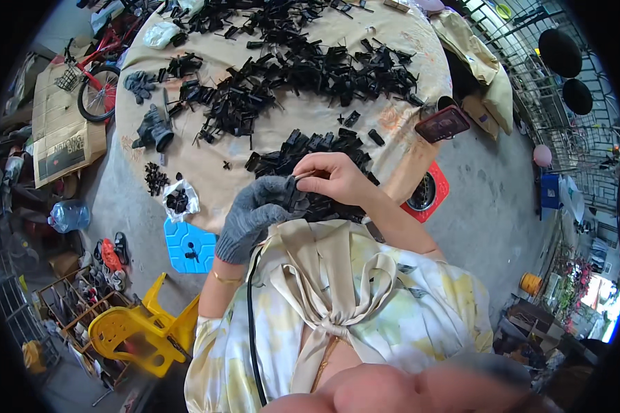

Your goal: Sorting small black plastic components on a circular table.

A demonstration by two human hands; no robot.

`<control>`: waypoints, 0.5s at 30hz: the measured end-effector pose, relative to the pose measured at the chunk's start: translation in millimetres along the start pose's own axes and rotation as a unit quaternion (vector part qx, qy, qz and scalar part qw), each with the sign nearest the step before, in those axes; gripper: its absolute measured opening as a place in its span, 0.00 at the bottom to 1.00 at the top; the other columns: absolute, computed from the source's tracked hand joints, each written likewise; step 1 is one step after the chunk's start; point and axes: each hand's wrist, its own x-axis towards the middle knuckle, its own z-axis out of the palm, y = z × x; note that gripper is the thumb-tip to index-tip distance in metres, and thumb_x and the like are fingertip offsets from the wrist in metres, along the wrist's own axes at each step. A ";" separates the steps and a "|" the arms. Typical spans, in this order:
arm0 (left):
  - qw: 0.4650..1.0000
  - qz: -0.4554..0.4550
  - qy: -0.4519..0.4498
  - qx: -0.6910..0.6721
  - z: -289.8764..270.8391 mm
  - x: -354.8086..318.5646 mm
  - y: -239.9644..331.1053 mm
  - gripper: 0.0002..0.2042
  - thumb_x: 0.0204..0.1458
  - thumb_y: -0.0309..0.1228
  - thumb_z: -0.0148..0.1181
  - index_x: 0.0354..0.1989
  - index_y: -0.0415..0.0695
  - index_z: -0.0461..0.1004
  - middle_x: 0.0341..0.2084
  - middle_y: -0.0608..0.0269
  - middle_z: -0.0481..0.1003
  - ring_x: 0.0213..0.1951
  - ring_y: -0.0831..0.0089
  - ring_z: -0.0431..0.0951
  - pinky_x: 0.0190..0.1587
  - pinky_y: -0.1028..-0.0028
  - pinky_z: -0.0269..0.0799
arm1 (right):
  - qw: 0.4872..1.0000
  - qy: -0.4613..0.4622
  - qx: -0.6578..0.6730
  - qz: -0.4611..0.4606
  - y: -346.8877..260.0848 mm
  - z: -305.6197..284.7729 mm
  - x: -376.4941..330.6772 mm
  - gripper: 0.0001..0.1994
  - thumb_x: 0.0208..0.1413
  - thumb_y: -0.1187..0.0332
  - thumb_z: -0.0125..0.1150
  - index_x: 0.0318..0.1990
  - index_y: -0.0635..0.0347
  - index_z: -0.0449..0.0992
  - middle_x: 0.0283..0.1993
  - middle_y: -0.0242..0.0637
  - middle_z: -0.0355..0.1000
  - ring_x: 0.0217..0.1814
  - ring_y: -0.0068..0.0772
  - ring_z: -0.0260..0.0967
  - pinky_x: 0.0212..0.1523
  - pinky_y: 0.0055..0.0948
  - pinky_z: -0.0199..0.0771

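Round table under tan cloth [282, 131], heaped with black plastic clips [303, 69]. Left hand in grey knit glove [251, 217] and bare right hand [334, 177] both pinching one small black plastic piece [297, 196] (near the table edge). Could slip; thick glove, tiny part.

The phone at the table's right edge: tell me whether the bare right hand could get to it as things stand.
Probably yes. The phone lies uncovered on the table edge, with nothing between it and the right hand. But that hand is pinching a small black part with the gloved left hand.
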 end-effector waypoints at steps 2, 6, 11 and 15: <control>0.999 0.010 0.024 -0.020 8.2 3.0 0.0 0.22 0.37 0.30 0.65 0.42 0.37 0.67 0.35 0.55 0.72 0.39 0.63 0.75 0.44 0.65 0.72 | 1.000 -0.021 0.006 -0.002 -1.4 -2.0 0.8 0.05 0.46 0.79 0.59 0.32 0.67 0.73 0.33 0.30 0.69 0.34 0.16 0.63 0.34 0.16 0.62; 0.999 -0.025 0.023 0.012 6.6 8.7 -1.7 0.13 0.38 0.28 0.63 0.32 0.41 0.67 0.28 0.59 0.74 0.32 0.69 0.76 0.36 0.72 0.73 | 0.992 -0.057 -0.057 -0.102 -3.1 -4.4 2.4 0.07 0.43 0.78 0.61 0.33 0.66 0.74 0.33 0.34 0.70 0.34 0.24 0.65 0.34 0.20 0.64; 0.990 -0.022 0.099 0.098 2.9 5.7 -6.0 0.12 0.43 0.28 0.61 0.33 0.40 0.66 0.33 0.54 0.73 0.32 0.69 0.76 0.36 0.73 0.73 | 0.981 0.023 -0.172 -0.087 -2.6 10.4 0.4 0.08 0.47 0.74 0.59 0.35 0.65 0.73 0.29 0.32 0.70 0.28 0.20 0.65 0.29 0.19 0.64; 0.977 0.088 0.154 0.115 7.9 7.7 -10.8 0.09 0.45 0.22 0.59 0.35 0.40 0.67 0.33 0.62 0.73 0.35 0.78 0.73 0.39 0.80 0.70 | 0.970 0.074 -0.221 -0.062 3.2 17.8 -6.4 0.07 0.52 0.71 0.54 0.36 0.66 0.72 0.23 0.32 0.69 0.23 0.16 0.64 0.25 0.18 0.64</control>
